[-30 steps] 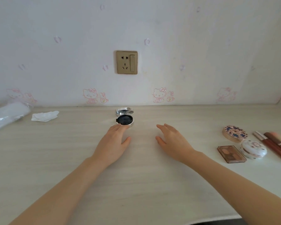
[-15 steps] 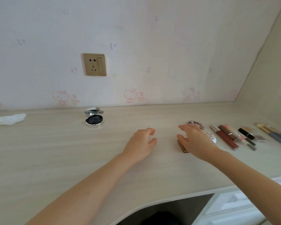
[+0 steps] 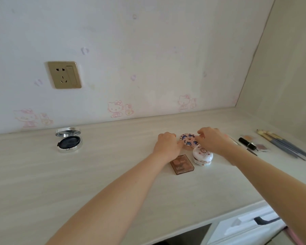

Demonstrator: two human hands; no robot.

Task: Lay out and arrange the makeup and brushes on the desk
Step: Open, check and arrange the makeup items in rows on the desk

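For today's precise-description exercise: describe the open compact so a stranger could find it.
Start at the gold wall socket. Directly beneath it on the desk sits the open compact, alone. Unlike the closed cases near the hands, its mirrored lid is raised over a black disc.

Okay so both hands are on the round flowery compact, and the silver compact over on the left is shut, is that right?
Not quite. The head view shows the silver compact lying open, lid tipped up behind its dark insert. The rest holds: left hand and right hand are both at the round flowery compact.
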